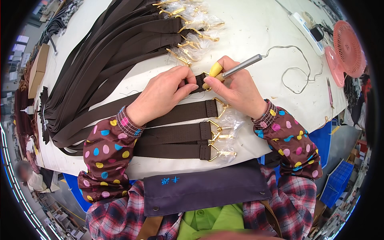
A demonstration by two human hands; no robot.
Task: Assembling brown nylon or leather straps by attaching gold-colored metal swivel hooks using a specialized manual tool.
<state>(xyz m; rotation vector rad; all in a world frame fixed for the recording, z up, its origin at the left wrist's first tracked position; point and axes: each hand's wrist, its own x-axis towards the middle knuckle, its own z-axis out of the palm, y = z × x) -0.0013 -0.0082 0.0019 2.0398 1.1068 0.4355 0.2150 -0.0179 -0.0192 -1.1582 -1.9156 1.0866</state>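
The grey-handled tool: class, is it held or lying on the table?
Held: the right hand has thumb and fingers closed around the tool, its handle slanting up.

Dark brown straps [176, 113], gold-coloured clasps [225, 153], silver-grey tool [248, 65], yellow finger cover [215, 69], off-white table [256, 32], maroon sleeve covers [110, 156] with pink, yellow and blue polka dots, plaid shirt [112, 220] in red, navy and white, dark purple apron [206, 192], pink fan [347, 46]

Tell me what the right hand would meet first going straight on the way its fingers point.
Likely the end of the dark brown strap, just left of the right hand, with the left hand beyond. It may already be touching the strap; depth there is unclear.
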